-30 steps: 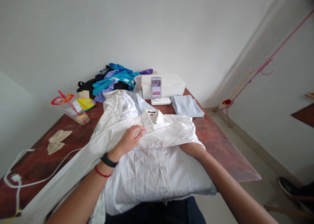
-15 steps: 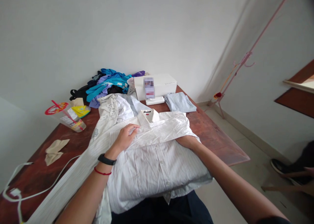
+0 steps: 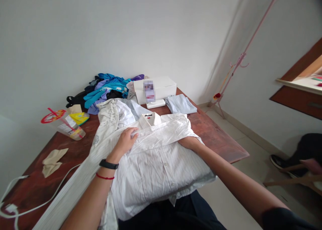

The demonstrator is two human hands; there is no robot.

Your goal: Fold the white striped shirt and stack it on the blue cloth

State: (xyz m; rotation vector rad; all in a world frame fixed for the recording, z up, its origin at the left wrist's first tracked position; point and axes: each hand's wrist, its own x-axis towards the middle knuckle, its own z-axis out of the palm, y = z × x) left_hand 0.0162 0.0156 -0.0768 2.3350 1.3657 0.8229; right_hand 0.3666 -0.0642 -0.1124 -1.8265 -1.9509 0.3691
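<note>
A white striped shirt [image 3: 156, 176] lies front side up at the near edge of the table, its collar pointing away from me. One sleeve is folded across its chest; the other trails toward the lower left. My left hand [image 3: 127, 139] rests on the folded sleeve left of the collar, fingers bent, and whether it pinches cloth cannot be made out. On the right, my right hand [image 3: 189, 143] is partly under the folded sleeve near the shoulder, its fingers hidden by the cloth.
Behind the shirt are a clothes pile [image 3: 108, 89], a white box [image 3: 163, 87] and a folded grey cloth [image 3: 181, 104]. A plastic cup [image 3: 71, 129], beige cloth [image 3: 53, 161] and white cable [image 3: 42, 205] lie left. A pink stand [image 3: 236, 69] is at right.
The camera view has shifted slightly, so the scene sits a little further left. Both hands keep nearly the same places on the shirt.
</note>
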